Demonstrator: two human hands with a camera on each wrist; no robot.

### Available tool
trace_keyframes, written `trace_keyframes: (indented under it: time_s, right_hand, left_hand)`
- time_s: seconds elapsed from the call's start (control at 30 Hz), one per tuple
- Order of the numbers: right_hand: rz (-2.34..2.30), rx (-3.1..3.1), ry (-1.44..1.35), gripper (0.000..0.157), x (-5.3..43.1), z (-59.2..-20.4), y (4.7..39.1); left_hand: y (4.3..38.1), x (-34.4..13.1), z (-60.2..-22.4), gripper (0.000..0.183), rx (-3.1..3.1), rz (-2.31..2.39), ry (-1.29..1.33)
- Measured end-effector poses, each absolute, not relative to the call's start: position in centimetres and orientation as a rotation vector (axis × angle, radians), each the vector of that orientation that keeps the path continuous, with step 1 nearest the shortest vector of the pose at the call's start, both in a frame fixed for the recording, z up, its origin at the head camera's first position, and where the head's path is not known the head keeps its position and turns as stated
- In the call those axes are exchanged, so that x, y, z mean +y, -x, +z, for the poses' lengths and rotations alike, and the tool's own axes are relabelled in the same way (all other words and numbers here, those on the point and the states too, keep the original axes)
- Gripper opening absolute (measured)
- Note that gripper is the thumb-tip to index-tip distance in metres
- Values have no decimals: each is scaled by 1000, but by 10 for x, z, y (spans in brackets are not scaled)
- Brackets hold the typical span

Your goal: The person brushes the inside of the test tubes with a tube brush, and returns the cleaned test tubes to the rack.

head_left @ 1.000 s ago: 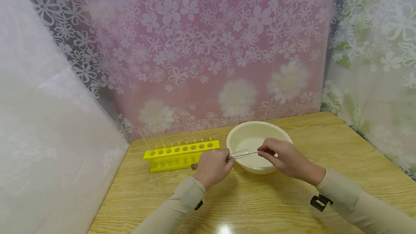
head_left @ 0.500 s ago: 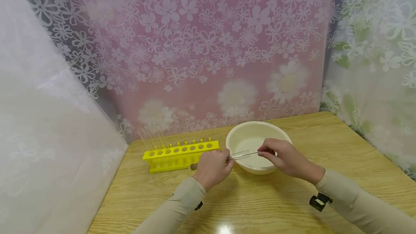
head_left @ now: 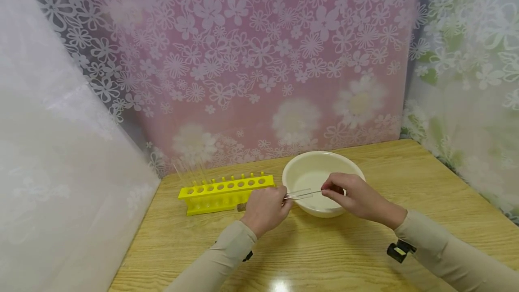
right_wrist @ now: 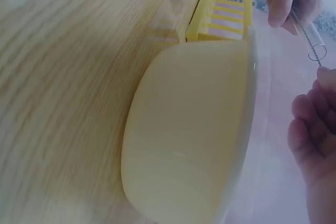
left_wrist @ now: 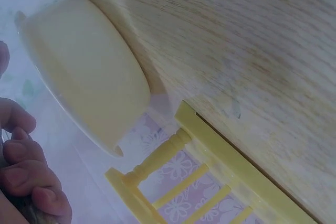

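Note:
My left hand (head_left: 265,208) grips a clear glass test tube (head_left: 302,193), held almost level, its mouth toward the right. A thin twisted wire (right_wrist: 303,31), the stem of a test tube brush, runs into that mouth. The thumb and fingertips of my right hand (head_left: 357,197) pinch the wire's outer end. Left of my left hand, brown bristles (head_left: 241,207) show at the tube's other end; my fingers hide the middle. Both hands are above the near side of a cream bowl (head_left: 322,213). In the left wrist view my left fingers (left_wrist: 29,174) curl at the lower left edge.
A yellow test tube rack (head_left: 194,212) stands left of the bowl, with several clear test tubes (head_left: 187,175) at its left end. Its right end is close behind my left hand. Flowered curtains (head_left: 259,57) enclose the wooden table (head_left: 324,256) at the back and sides.
Both hands stay in nearly the same place. Slightly more of the brown bristles shows left of my left hand than one second ago, and the tube's mouth sits a touch farther right.

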State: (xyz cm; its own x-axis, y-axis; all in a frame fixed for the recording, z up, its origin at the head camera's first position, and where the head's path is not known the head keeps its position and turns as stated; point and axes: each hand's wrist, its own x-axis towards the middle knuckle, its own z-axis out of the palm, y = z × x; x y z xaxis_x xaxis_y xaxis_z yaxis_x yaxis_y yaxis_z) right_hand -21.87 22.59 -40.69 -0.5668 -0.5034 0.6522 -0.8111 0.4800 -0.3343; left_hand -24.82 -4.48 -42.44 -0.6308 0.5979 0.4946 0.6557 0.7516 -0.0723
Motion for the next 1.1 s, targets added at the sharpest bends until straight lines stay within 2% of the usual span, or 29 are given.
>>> trace_keyframes:
  time_s: [0.23, 0.57, 1.1]
  right_hand:
    - [710, -2320, -1136, 12, 223, -405, 218]
    - [518, -2412, -1171, 15, 222, -403, 218]
    - [560, -2398, -1287, 12, 223, -391, 220]
  left_hand:
    - [248, -45, -423, 28, -2478, -148, 937]
    - [249, -47, -421, 29, -2504, -146, 938]
    - [248, -51, -425, 25, -2445, -102, 995]
